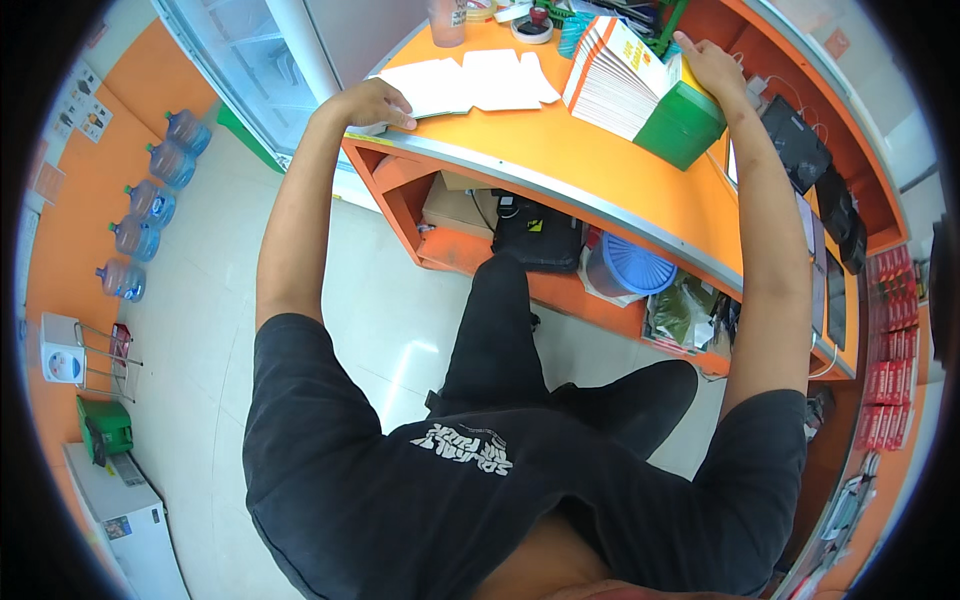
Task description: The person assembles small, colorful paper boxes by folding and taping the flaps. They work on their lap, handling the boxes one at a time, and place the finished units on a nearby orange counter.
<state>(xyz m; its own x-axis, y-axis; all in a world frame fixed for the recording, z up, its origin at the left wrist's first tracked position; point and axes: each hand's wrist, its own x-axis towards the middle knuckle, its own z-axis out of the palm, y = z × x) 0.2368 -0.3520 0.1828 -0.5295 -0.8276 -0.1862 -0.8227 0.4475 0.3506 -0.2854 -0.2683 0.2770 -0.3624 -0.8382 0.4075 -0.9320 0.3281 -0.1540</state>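
My left hand (378, 102) lies flat on the near-left edge of the orange counter (560, 150), fingers resting on a white paper sheet (425, 88). More white sheets (505, 78) lie beside it. My right hand (705, 62) is on the far top edge of a thick stack of white-and-orange booklets (615, 75) that leans in a green box (685, 125). Whether it grips a booklet or only touches the stack is unclear.
Under the counter sit a cardboard box (455, 205), a black bag (535, 235) and a blue basket (630, 270). Black devices (800, 145) stand at the right. Several water bottles (150, 200) line the left wall, near a glass-door fridge (250, 60).
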